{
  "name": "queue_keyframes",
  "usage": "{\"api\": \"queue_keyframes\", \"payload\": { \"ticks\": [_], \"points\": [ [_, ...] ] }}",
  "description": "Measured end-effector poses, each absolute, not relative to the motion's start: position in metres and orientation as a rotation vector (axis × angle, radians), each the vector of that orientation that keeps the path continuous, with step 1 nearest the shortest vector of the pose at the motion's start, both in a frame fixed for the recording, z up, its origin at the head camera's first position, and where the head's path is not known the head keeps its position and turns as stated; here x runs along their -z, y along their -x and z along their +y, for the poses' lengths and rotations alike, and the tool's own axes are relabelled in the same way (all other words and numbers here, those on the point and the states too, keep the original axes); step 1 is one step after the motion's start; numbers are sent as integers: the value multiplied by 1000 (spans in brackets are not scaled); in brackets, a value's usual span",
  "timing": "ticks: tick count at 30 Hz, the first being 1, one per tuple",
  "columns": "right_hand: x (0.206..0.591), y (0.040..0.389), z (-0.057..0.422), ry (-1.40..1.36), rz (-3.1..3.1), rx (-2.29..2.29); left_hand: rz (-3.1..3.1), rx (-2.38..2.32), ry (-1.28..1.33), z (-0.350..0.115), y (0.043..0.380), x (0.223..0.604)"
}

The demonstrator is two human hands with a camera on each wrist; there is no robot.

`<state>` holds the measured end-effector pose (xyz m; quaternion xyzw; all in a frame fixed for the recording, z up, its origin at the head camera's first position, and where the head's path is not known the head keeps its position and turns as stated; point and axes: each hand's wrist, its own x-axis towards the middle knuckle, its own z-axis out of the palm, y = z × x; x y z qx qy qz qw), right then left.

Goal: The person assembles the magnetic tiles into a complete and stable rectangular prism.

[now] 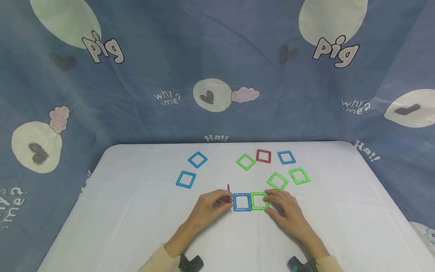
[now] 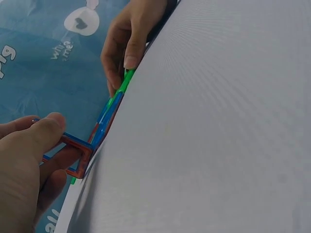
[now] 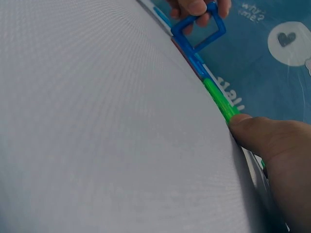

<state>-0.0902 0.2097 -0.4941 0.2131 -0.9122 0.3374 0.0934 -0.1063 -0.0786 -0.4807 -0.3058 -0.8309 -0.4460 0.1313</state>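
My left hand (image 1: 209,209) pinches a square magnetic tile frame (image 2: 85,162), standing on edge and seen edge-on in the head view. It looks red from the left wrist and blue in the right wrist view. Just right of it, a blue square magnetic tile (image 1: 242,210) lies flat on the table. A green square magnetic tile (image 1: 259,209) lies flat against the blue one's right side. At the green tile's right edge, my right hand (image 1: 285,213) holds it between thumb and fingers. Its far fingers are partly hidden in the right wrist view.
Beyond the hands, loose square tiles lie on the white table (image 1: 136,226). Two blue tiles (image 1: 202,155) are at the back left. A red tile (image 1: 263,150), another blue tile (image 1: 286,152) and several green tiles (image 1: 303,183) are at the back right. A blue printed cloth (image 1: 217,124) hangs behind.
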Motion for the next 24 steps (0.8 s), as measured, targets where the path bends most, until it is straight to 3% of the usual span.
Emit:
{"api": "queue_keyframes", "payload": {
  "ticks": [24],
  "points": [
    [493, 90, 209, -641, -2698, -1023, -2393, 1402, 1043, -77, 104, 484]
  ]
}}
